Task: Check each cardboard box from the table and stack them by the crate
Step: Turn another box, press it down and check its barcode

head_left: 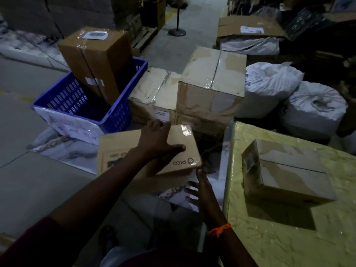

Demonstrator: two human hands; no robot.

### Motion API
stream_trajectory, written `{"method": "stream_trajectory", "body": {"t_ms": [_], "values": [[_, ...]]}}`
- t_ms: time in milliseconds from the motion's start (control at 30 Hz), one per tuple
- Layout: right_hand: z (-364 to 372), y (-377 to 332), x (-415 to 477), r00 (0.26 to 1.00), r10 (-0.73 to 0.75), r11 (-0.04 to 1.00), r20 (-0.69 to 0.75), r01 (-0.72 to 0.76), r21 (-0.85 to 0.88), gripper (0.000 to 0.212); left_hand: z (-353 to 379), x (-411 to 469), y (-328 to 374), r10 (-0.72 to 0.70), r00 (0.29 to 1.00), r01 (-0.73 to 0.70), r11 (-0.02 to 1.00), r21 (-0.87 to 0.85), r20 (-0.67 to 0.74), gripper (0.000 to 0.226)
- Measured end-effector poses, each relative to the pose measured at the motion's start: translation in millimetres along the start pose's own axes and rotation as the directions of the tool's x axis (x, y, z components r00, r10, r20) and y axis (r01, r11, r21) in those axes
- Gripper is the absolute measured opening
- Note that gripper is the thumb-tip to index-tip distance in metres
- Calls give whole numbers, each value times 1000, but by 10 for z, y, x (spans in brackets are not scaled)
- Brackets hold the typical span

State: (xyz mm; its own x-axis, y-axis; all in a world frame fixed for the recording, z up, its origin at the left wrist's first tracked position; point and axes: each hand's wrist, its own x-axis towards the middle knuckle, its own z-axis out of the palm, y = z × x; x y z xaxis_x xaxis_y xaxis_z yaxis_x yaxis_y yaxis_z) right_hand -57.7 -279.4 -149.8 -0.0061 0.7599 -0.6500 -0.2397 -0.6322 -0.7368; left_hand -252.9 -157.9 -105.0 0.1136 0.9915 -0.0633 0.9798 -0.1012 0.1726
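Note:
A flat cardboard box printed PICO [123, 145] is held above the floor between the crate and the table. My left hand [158, 139] lies spread on its top, fingers over the far edge and thumb along the lid. My right hand [202, 191] is under the near right corner, fingers straight against the underside. The blue plastic crate [119, 114] stands on the floor at the left with a tall taped box [96, 62] leaning in it. Worn cardboard boxes [210, 81] are stacked right of the crate. One box [285, 170] sits on the yellow-covered table [289, 237].
White sacks [316, 108] lie on the floor behind the table. A flattened carton [248, 27] and more sacks are at the back right. A post with a round base [177, 31] stands in the aisle. Wooden pallets and stacked cartons line the back left.

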Motion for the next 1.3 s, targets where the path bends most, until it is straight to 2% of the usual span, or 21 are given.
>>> {"method": "stream_trajectory", "body": {"t_ms": [33, 67, 167, 200, 333, 500, 600, 667, 733, 833, 900, 1000, 1133, 1200, 1233, 1300], "values": [[-2, 8, -22, 1000, -3, 999, 25, 2, 40, 60, -31, -34, -20, -25, 1000, 26, 998, -58, 20, 108], [2, 2, -46, 999, -25, 996, 38, 22, 82, 69, -80, -93, -38, -31, 999, 36, 991, -130, 45, 99], [96, -143, -112, 999, -26, 982, 42, 18, 189, 36, -257, -313, -87, 3, 998, 17, 945, -325, 61, 74], [135, -181, -141, 998, -31, 979, 47, 21, 203, 38, -306, -388, -102, 8, 999, 12, 923, -384, 50, 71], [285, -295, -180, 987, -119, 980, 105, 100, 170, 44, -455, -621, -227, -45, 998, 10, 784, -620, -40, 64], [546, -487, -186, 944, -297, 955, 141, 292, 57, 60, -632, -794, -366, -215, 968, 40, 650, -759, -133, 73], [701, -647, -237, 900, -409, 912, 152, 407, 44, 72, -742, -885, -390, -317, 926, 10, 563, -827, -204, 58], [776, -757, -252, 865, -474, 877, 162, 480, 4, 66, -762, -957, -391, -385, 885, -67, 454, -889, -263, 50], [854, -900, -292, 814, -549, 822, 188, 567, -58, 48, -754, -1013, -361, -441, 842, -121, 407, -906, -311, 47], [893, -1011, -234, 776, -602, 774, 188, 625, -100, 55, -629, -1058, -307, -455, 831, -140, 385, -912, -320, 45], [859, -964, -175, 783, -594, 775, 185, 619, -132, 58, -485, -1109, -276, -461, 833, -128, 380, -916, -307, 61], [730, -804, -127, 795, -572, 772, 201, 605, -195, 48, -239, -1221, -282, -462, 849, -84, 357, -930, -254, 92], [559, -677, -35, 796, -559, 746, 234, 605, -277, 44, -66, -1324, -334, -391, 894, -73, 355, -932, -218, 97], [501, -660, 3, 804, -540, 737, 250, 595, -321, 45, -94, -1296, -378, -389, 891, -63, 403, -913, -233, 90], [482, -667, 4, 809, -531, 737, 250, 587, -335, 46, -119, -1252, -414, -384, 885, -59, 465, -884, -262, 81], [492, -703, -7, 802, -545, 705, 244, 596, -384, 48, -170, -1116, -505, -324, 873, -63, 665, -744, -363, 64]]}}
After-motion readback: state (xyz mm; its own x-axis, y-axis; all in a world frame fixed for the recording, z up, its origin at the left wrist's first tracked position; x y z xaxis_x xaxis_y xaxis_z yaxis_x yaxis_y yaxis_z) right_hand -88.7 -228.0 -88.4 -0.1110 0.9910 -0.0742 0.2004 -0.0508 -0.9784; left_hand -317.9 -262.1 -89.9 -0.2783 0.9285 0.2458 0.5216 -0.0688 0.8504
